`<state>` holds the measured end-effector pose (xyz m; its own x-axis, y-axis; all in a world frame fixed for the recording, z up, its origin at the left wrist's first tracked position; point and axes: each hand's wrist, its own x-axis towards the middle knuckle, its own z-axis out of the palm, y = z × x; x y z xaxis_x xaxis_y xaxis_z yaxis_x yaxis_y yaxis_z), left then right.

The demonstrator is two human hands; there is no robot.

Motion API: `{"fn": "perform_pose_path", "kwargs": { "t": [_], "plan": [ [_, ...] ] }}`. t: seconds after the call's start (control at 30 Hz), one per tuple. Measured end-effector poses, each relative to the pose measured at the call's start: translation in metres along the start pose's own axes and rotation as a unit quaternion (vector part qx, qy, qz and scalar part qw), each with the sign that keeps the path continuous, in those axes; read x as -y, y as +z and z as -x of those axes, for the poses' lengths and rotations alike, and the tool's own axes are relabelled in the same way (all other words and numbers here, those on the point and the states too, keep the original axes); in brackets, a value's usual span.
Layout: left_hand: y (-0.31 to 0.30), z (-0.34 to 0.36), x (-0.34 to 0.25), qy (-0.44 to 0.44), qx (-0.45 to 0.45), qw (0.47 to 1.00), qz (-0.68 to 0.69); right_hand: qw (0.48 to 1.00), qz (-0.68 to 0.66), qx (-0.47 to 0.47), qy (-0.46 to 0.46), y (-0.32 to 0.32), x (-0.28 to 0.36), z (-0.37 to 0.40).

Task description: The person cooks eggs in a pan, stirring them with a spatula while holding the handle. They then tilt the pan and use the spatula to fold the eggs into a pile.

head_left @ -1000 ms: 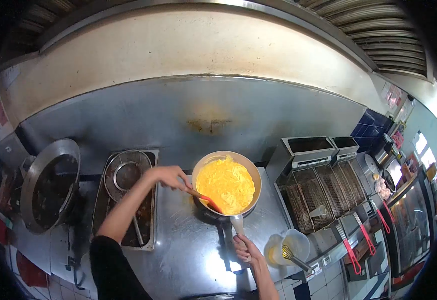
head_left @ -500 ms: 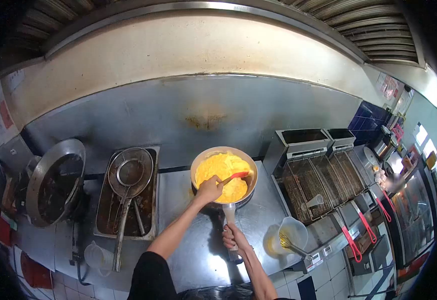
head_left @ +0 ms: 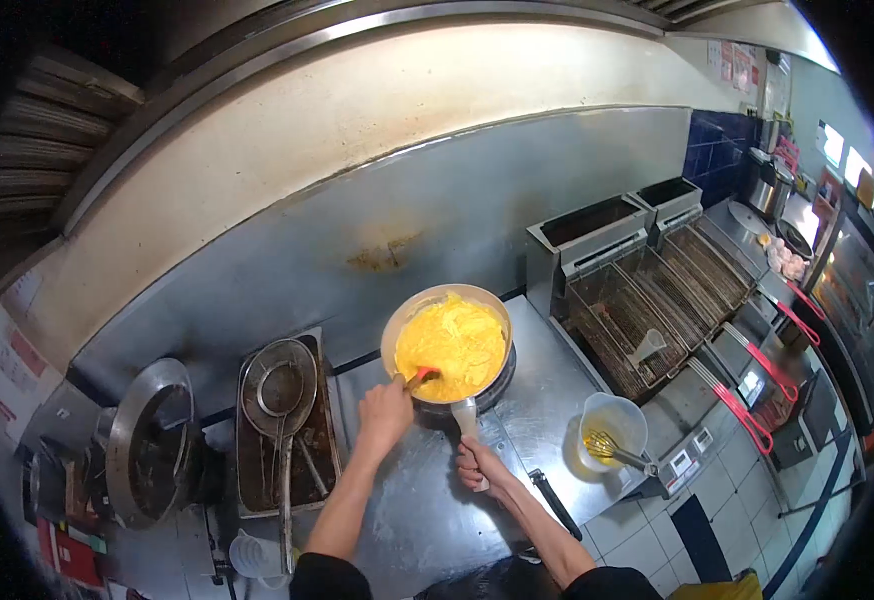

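Observation:
Yellow scrambled eggs [head_left: 455, 340] fill a round frying pan [head_left: 390, 345] with a pale inside, which is over the burner area of the steel counter. My left hand [head_left: 385, 412] is closed around the handle of a red-headed spatula [head_left: 424, 374]. The spatula's head dips into the eggs at the pan's near left edge. My right hand [head_left: 484, 467] is wrapped round the pan's light-coloured handle [head_left: 465, 418], below the pan.
To the right stands a plastic jug [head_left: 625, 420] with a whisk [head_left: 607, 447] in it, beside deep fryers [head_left: 622, 315] with red-handled baskets. On the left, strainers [head_left: 279, 388] rest over a metal tray [head_left: 247, 480], with a large wok [head_left: 122, 450] farther left.
The spatula has moved from the pan's right side to its near left edge, and the eggs are heaped differently. My right hand still grips the handle. The camera view has tilted and turned.

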<state>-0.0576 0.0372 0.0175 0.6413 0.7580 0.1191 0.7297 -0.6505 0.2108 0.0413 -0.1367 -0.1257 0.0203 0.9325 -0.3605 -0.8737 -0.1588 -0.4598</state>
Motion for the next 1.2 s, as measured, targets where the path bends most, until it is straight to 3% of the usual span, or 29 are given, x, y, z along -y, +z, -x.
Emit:
{"fn": "perform_pose_path", "kwargs": {
  "t": [0.13,0.27,0.37,0.47,0.53,0.6,0.67,0.73,0.83,0.97,1.03,1.1,1.2],
  "plan": [
    [0.013,-0.03,-0.001,-0.015,-0.022,0.998,0.055,1.0,0.001,0.013,0.009,0.006,0.007,0.005],
    [0.027,-0.018,0.007,0.028,-0.011,0.993,0.115,0.997,-0.041,0.06,0.011,-0.01,0.009,0.006],
    [0.004,-0.007,0.017,0.084,0.011,0.989,0.122,0.996,-0.047,0.069,0.031,0.001,0.025,0.018],
    [0.011,-0.008,0.028,0.024,0.017,0.988,0.153,0.996,-0.051,0.07,0.027,-0.008,0.015,0.008],
    [0.041,-0.033,0.017,-0.047,-0.043,0.982,0.179,0.997,-0.04,0.067,0.028,-0.003,0.002,0.005],
    [0.059,-0.031,-0.013,-0.014,-0.08,0.98,0.184,0.999,-0.02,0.026,0.009,0.004,0.008,0.006],
    [0.042,-0.021,-0.012,0.005,-0.072,0.982,0.174,1.0,-0.019,0.017,0.018,0.008,0.021,0.018],
    [0.009,-0.009,-0.002,0.02,0.011,0.988,0.151,0.999,-0.017,0.04,0.032,0.001,0.027,0.02],
    [0.026,-0.037,0.019,-0.016,-0.038,0.995,0.088,0.998,-0.018,0.042,0.032,0.003,0.021,0.014],
    [0.043,-0.038,-0.009,-0.06,-0.041,0.979,0.193,0.999,-0.009,0.042,0.025,0.002,0.016,0.011],
    [0.012,-0.017,-0.02,-0.006,0.011,0.989,0.149,0.999,0.004,0.037,0.031,0.007,0.03,0.023],
    [0.01,-0.036,0.006,0.0,0.032,0.992,0.123,0.998,0.0,0.039,0.048,0.011,0.036,0.027],
    [0.013,-0.044,0.009,-0.069,0.086,0.987,0.118,0.999,-0.004,0.029,0.032,0.002,0.018,0.011]
  ]
}}
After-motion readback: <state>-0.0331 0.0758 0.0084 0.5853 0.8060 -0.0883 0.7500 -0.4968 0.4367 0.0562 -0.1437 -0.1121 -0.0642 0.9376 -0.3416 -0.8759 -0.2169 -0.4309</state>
